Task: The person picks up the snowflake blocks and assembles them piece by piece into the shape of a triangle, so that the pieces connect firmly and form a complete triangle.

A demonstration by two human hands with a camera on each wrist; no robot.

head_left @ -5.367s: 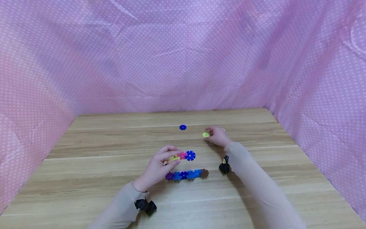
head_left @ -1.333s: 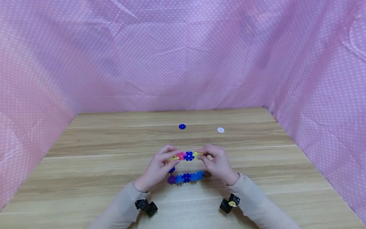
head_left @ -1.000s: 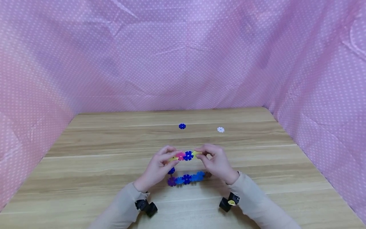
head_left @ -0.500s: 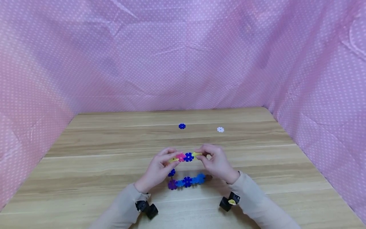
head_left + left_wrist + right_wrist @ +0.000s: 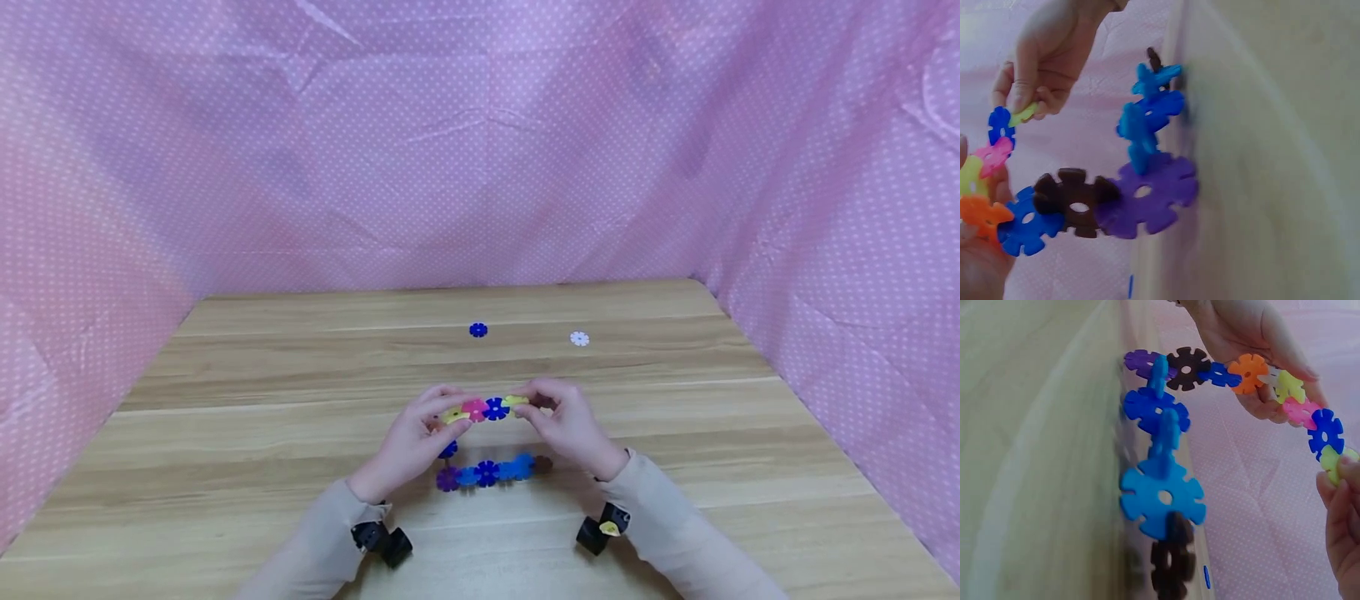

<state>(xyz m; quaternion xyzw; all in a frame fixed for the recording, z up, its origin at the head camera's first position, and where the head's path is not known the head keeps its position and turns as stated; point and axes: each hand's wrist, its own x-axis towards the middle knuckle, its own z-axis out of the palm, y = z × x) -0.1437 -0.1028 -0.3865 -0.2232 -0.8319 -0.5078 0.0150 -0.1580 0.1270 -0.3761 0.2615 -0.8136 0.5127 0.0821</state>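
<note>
A linked chain of notched plastic snowflake discs bends round between the hands. My left hand (image 5: 408, 437) grips its upper part near a yellow disc (image 5: 1289, 387) and an orange disc (image 5: 1248, 374). A pink disc (image 5: 474, 410) and a blue disc (image 5: 496, 408) stick out beyond its fingers. With thumb and fingers, my right hand (image 5: 572, 425) pinches a yellow-green disc (image 5: 1330, 461) that meets the blue disc's edge. From the left hand the chain drops through a dark brown disc (image 5: 1077, 203) to a purple disc (image 5: 1147, 197), then runs right along the table through light blue discs (image 5: 1163, 497).
A loose dark blue disc (image 5: 478, 330) and a white disc (image 5: 579, 338) lie farther back on the wooden table (image 5: 300, 358). Pink dotted cloth (image 5: 480, 167) hangs behind and at both sides. Each wrist wears a small black camera (image 5: 594, 535).
The right hand has taken the yellow-green disc from farther back on the table and brought it to the chain's blue end. Over the last second both hands have barely moved.
</note>
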